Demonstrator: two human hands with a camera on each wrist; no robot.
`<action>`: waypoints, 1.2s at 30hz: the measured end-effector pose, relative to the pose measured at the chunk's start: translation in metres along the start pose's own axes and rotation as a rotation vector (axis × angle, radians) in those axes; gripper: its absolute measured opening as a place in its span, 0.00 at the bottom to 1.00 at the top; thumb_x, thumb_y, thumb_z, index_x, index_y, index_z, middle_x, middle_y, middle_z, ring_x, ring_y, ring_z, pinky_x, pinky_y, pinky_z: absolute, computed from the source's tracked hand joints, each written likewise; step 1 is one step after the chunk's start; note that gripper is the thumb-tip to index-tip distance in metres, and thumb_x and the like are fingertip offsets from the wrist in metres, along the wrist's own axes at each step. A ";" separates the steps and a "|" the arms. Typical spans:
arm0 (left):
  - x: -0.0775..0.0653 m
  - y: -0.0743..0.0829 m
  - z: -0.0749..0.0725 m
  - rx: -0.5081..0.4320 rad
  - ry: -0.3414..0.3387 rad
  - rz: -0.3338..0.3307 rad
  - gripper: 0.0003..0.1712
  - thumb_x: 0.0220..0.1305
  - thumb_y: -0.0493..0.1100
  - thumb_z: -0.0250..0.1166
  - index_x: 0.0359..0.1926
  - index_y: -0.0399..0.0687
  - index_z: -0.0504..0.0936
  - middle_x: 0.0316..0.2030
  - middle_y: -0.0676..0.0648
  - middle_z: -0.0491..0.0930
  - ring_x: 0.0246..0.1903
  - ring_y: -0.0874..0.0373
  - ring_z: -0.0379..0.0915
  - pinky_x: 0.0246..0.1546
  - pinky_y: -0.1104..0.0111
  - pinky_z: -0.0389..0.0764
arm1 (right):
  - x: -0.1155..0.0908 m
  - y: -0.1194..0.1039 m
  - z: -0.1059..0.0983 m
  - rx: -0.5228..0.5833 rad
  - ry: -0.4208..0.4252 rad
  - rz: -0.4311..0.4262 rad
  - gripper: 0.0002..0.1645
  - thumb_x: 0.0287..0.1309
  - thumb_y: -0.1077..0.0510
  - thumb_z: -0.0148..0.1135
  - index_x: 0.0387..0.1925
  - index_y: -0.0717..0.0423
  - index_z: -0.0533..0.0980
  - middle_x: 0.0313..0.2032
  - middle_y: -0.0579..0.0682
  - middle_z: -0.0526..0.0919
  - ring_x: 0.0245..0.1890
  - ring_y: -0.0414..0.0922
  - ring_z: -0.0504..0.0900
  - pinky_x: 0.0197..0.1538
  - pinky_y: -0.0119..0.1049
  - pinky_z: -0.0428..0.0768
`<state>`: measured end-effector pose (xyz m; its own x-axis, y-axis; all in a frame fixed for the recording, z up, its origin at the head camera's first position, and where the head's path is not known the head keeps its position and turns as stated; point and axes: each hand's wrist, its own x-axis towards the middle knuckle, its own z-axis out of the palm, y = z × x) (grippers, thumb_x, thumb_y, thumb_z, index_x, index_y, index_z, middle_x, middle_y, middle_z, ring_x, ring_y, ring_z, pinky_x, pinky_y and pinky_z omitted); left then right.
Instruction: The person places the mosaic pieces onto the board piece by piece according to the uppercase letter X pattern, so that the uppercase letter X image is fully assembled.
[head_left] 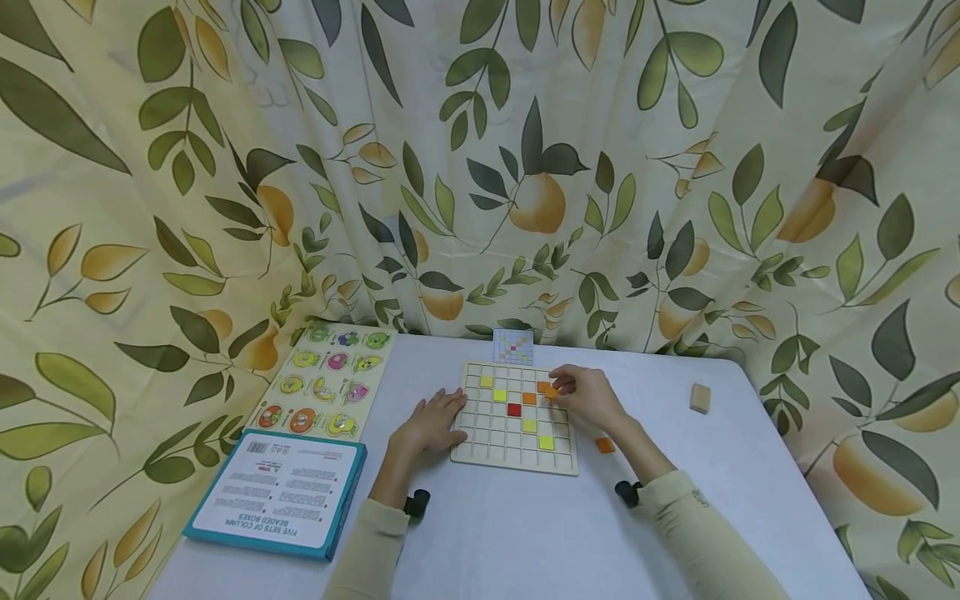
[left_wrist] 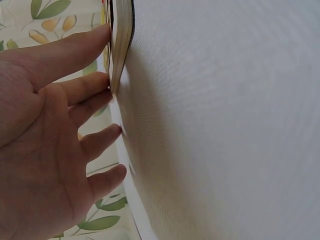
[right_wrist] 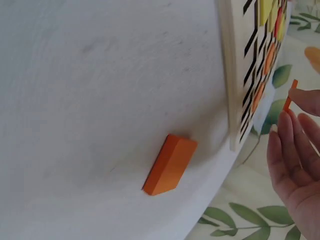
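Note:
On the table lies a square wooden grid board (head_left: 480,450) with yellow, red and orange tiles in a diagonal pattern. My left hand (head_left: 431,423) rests at its left edge; in the left wrist view the fingers (left_wrist: 100,142) are spread, with the thumb by the board's rim. Over the board's upper right corner, my right hand (head_left: 588,396) pinches an orange tile (right_wrist: 291,95) between thumb and fingertips. Another orange tile (head_left: 543,387) lies in the grid close to those fingertips. A red tile (head_left: 513,410) sits near the middle.
An orange piece (head_left: 604,445) lies right of the board, below my right forearm. A small pattern card (head_left: 513,335) is behind the board. Further right sits a wooden block (head_left: 700,398). On the left are a blue box (head_left: 285,492) and a sheet of fruit pictures (head_left: 337,358).

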<state>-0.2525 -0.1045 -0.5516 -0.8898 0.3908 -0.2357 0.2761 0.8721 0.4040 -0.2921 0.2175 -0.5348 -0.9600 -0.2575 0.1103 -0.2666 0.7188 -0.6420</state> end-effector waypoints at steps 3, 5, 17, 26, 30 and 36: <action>-0.001 0.001 -0.002 -0.004 0.001 0.001 0.42 0.73 0.51 0.65 0.81 0.45 0.61 0.81 0.46 0.55 0.81 0.43 0.43 0.79 0.40 0.47 | 0.000 -0.007 0.003 0.015 -0.006 -0.014 0.24 0.55 0.65 0.76 0.55 0.65 0.82 0.42 0.55 0.89 0.40 0.47 0.86 0.48 0.45 0.87; -0.001 0.001 -0.002 -0.007 0.000 0.002 0.42 0.73 0.51 0.65 0.81 0.44 0.61 0.81 0.46 0.55 0.81 0.42 0.43 0.78 0.40 0.47 | 0.000 -0.011 0.006 0.025 -0.013 -0.016 0.24 0.54 0.66 0.75 0.54 0.64 0.83 0.42 0.54 0.88 0.40 0.46 0.86 0.47 0.45 0.87; 0.004 -0.005 0.003 0.007 -0.002 0.002 0.44 0.73 0.53 0.65 0.82 0.47 0.59 0.82 0.48 0.53 0.82 0.45 0.41 0.79 0.41 0.47 | 0.003 -0.028 0.032 0.060 -0.062 -0.049 0.26 0.53 0.66 0.77 0.55 0.62 0.83 0.41 0.51 0.88 0.40 0.45 0.86 0.49 0.45 0.87; 0.006 -0.004 0.003 0.015 -0.016 -0.011 0.43 0.73 0.53 0.65 0.82 0.48 0.58 0.82 0.48 0.53 0.82 0.45 0.42 0.79 0.42 0.47 | 0.004 -0.040 0.048 0.065 -0.086 -0.077 0.24 0.53 0.67 0.77 0.53 0.60 0.84 0.40 0.49 0.89 0.38 0.41 0.86 0.46 0.39 0.87; 0.003 -0.001 0.000 0.009 -0.017 -0.012 0.43 0.73 0.52 0.65 0.82 0.47 0.59 0.82 0.47 0.54 0.82 0.45 0.42 0.79 0.41 0.47 | 0.004 -0.044 0.054 0.067 -0.089 -0.072 0.23 0.52 0.67 0.77 0.52 0.59 0.84 0.39 0.48 0.89 0.37 0.40 0.85 0.45 0.38 0.87; 0.002 0.000 -0.003 0.009 -0.042 -0.016 0.43 0.74 0.53 0.64 0.82 0.48 0.58 0.82 0.48 0.53 0.82 0.45 0.41 0.79 0.42 0.46 | 0.004 -0.047 0.062 0.051 -0.110 -0.108 0.23 0.52 0.67 0.79 0.51 0.59 0.85 0.38 0.47 0.89 0.35 0.38 0.84 0.43 0.35 0.86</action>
<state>-0.2554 -0.1045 -0.5491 -0.8782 0.3886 -0.2788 0.2656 0.8810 0.3915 -0.2782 0.1423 -0.5513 -0.9100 -0.4028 0.0986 -0.3603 0.6502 -0.6689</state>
